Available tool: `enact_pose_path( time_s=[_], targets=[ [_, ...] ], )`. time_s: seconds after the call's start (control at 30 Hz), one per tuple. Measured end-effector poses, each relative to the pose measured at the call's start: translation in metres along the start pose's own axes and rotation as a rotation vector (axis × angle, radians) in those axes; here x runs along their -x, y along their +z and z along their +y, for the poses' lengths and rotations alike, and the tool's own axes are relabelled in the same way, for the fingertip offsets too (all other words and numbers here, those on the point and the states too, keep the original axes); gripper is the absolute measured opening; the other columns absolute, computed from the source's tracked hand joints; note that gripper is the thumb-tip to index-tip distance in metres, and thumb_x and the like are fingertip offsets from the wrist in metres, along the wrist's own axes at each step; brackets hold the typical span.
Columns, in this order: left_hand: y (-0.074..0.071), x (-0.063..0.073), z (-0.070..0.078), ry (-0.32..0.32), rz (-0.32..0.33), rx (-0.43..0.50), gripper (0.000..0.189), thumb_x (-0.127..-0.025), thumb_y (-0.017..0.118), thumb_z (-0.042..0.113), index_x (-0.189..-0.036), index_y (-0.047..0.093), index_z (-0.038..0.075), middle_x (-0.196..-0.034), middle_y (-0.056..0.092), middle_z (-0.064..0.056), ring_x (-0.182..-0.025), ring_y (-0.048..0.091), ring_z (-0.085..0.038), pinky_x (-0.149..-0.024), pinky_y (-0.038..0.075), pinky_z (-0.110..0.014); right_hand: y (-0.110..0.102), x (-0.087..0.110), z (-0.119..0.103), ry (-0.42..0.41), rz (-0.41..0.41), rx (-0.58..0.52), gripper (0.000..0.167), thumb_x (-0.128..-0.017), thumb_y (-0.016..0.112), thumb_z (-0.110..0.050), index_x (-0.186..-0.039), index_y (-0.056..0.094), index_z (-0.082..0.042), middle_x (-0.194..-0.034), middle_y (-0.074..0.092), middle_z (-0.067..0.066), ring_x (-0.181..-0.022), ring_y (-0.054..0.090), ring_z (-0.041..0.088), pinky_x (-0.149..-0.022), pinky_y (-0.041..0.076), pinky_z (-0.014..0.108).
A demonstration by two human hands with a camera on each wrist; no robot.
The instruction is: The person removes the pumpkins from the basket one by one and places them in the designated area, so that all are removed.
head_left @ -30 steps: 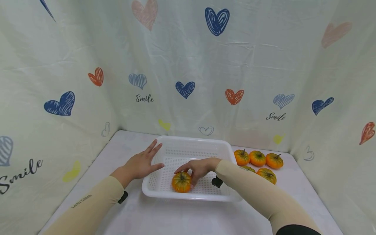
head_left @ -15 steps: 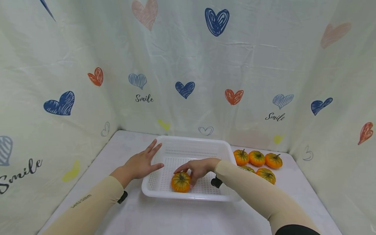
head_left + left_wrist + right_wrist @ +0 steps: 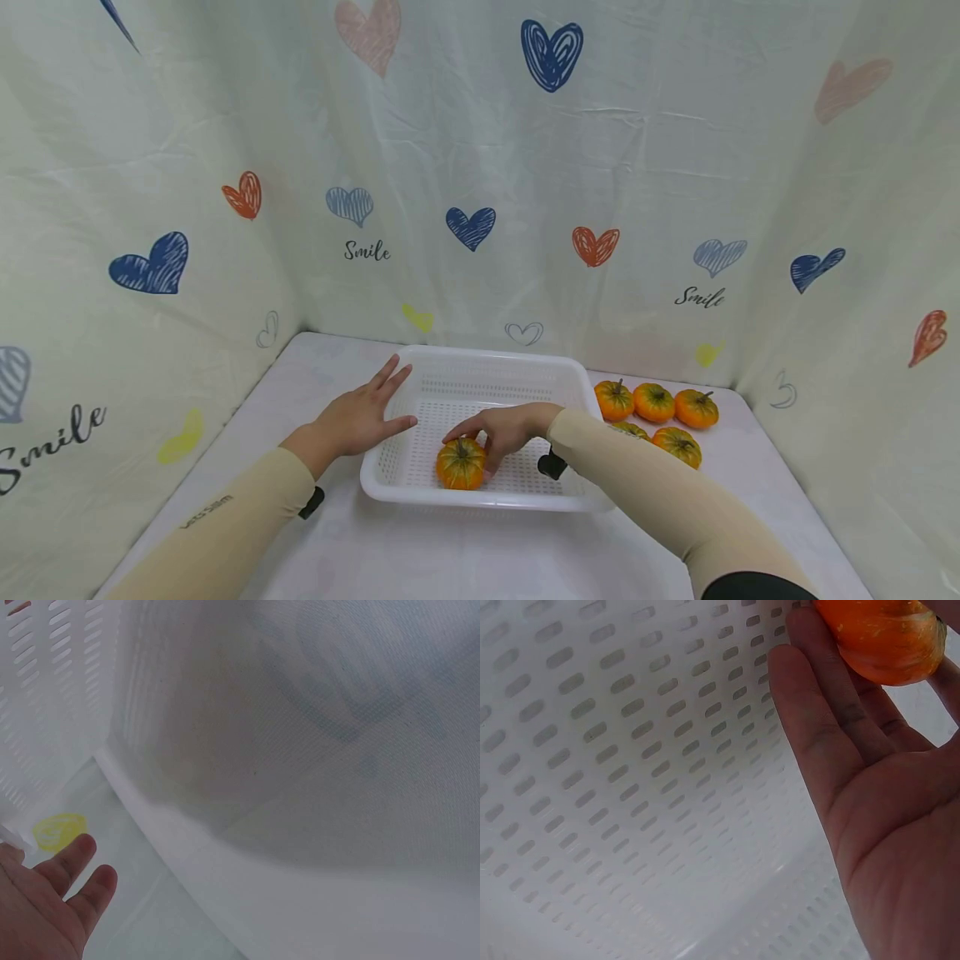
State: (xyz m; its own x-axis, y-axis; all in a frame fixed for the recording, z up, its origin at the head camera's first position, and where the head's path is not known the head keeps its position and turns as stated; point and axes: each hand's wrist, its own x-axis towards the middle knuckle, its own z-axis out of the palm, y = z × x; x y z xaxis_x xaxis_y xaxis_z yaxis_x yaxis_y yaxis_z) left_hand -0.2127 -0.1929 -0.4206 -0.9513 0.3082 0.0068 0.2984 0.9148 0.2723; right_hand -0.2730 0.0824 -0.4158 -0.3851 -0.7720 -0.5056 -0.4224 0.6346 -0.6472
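A small orange pumpkin (image 3: 461, 465) with green streaks sits inside a white perforated plastic basket (image 3: 487, 502), toward its front side. My right hand (image 3: 504, 433) reaches into the basket and grips this pumpkin between thumb and fingers. From the right wrist, the pumpkin (image 3: 889, 641) shows at the top, with the fingers of my right hand (image 3: 877, 772) around it and the slotted basket floor beside them. Fingers spread, my left hand (image 3: 362, 422) rests at the basket's left rim. In the left wrist view, part of my left hand (image 3: 56, 900) appears beside the slotted basket wall (image 3: 52, 690).
Several more pumpkins (image 3: 654, 403) stand on the white table (image 3: 315, 533) to the right of the basket, one partly hidden by my right forearm. A white curtain (image 3: 480, 142) printed with hearts and "Smile" surrounds the table at the back and sides.
Both hands, the pumpkin and the basket hold the same places. The whole head view has shifted very slightly.
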Motion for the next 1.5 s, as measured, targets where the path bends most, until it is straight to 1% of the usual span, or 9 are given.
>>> enact_pose_path(
  time_s=[0.23,0.4,0.57,0.67,0.87,1.0,1.2,1.33,1.5],
  targets=[
    [0.0,0.0,0.0,-0.003,-0.003,0.005,0.088,-0.096,0.052,0.062,-0.161,0.016,0.017,-0.167,0.002,-0.011,-0.131,0.047,-0.045,-0.098,0.043,-0.062,-0.003,0.006,-0.001,-0.02,0.019,0.004,0.073,-0.081,0.082,-0.006,-0.145,0.054,-0.027,-0.135,0.053,-0.009,-0.104,0.06,0.018,-0.085,0.053,0.026],
    [-0.002,0.001,0.002,-0.001,-0.005,0.007,0.087,-0.096,0.052,0.06,-0.161,0.016,0.015,-0.167,0.003,-0.012,-0.131,0.047,-0.046,-0.098,0.043,-0.062,-0.015,0.02,-0.004,-0.027,0.059,-0.009,0.073,-0.082,0.081,-0.003,-0.145,0.053,-0.027,-0.135,0.053,-0.01,-0.1,0.062,0.017,-0.083,0.054,0.027],
    [-0.004,0.002,0.003,-0.002,-0.012,0.006,0.088,-0.096,0.051,0.062,-0.161,0.015,0.016,-0.167,0.002,-0.012,-0.131,0.047,-0.045,-0.098,0.043,-0.061,-0.034,0.048,-0.008,-0.047,0.121,-0.047,0.074,-0.083,0.08,-0.003,-0.146,0.051,-0.03,-0.135,0.054,-0.008,-0.099,0.064,0.019,-0.085,0.055,0.03],
    [-0.004,0.002,0.003,0.004,-0.009,0.013,0.088,-0.096,0.05,0.062,-0.161,0.015,0.015,-0.167,0.003,-0.013,-0.131,0.047,-0.046,-0.098,0.043,-0.062,-0.043,0.066,-0.008,-0.057,0.155,-0.067,0.075,-0.083,0.08,-0.002,-0.147,0.05,-0.027,-0.133,0.056,-0.004,-0.1,0.066,0.02,-0.085,0.056,0.032],
    [-0.004,0.003,0.002,0.013,-0.004,0.016,0.09,-0.095,0.046,0.068,-0.161,0.015,0.014,-0.167,0.002,-0.012,-0.131,0.046,-0.045,-0.098,0.043,-0.061,-0.052,0.104,-0.008,-0.047,0.22,-0.072,0.074,-0.084,0.079,-0.003,-0.149,0.047,-0.023,-0.134,0.054,0.003,-0.103,0.065,0.023,-0.083,0.057,0.035],
    [-0.004,0.004,0.003,0.011,-0.005,0.024,0.09,-0.095,0.048,0.066,-0.161,0.014,0.015,-0.167,0.001,-0.012,-0.131,0.046,-0.045,-0.098,0.043,-0.061,-0.054,0.129,-0.004,-0.053,0.241,-0.096,0.074,-0.086,0.078,-0.004,-0.15,0.045,-0.019,-0.134,0.054,0.006,-0.105,0.063,0.026,-0.084,0.056,0.037],
    [-0.004,0.006,0.003,0.012,-0.005,0.032,0.091,-0.095,0.047,0.067,-0.161,0.015,0.014,-0.167,0.001,-0.012,-0.131,0.046,-0.045,-0.098,0.043,-0.061,-0.053,0.165,0.012,-0.05,0.301,-0.146,0.075,-0.086,0.077,-0.004,-0.152,0.043,-0.017,-0.135,0.055,0.009,-0.105,0.063,0.029,-0.085,0.056,0.038],
    [-0.004,0.005,0.002,0.022,0.007,0.025,0.089,-0.096,0.048,0.065,-0.161,0.016,0.013,-0.166,0.003,-0.013,-0.131,0.046,-0.045,-0.097,0.044,-0.061,-0.051,0.188,0.025,-0.052,0.361,-0.123,0.075,-0.086,0.078,-0.007,-0.152,0.043,-0.018,-0.137,0.054,0.009,-0.108,0.061,0.028,-0.088,0.054,0.035],
    [-0.002,0.004,0.002,0.022,0.007,0.021,0.088,-0.096,0.048,0.065,-0.161,0.016,0.014,-0.166,0.003,-0.013,-0.131,0.047,-0.045,-0.097,0.044,-0.061,-0.043,0.215,0.042,-0.056,0.422,-0.105,0.075,-0.086,0.077,-0.009,-0.152,0.042,-0.019,-0.138,0.054,0.007,-0.113,0.059,0.028,-0.091,0.053,0.034]
  ],
)
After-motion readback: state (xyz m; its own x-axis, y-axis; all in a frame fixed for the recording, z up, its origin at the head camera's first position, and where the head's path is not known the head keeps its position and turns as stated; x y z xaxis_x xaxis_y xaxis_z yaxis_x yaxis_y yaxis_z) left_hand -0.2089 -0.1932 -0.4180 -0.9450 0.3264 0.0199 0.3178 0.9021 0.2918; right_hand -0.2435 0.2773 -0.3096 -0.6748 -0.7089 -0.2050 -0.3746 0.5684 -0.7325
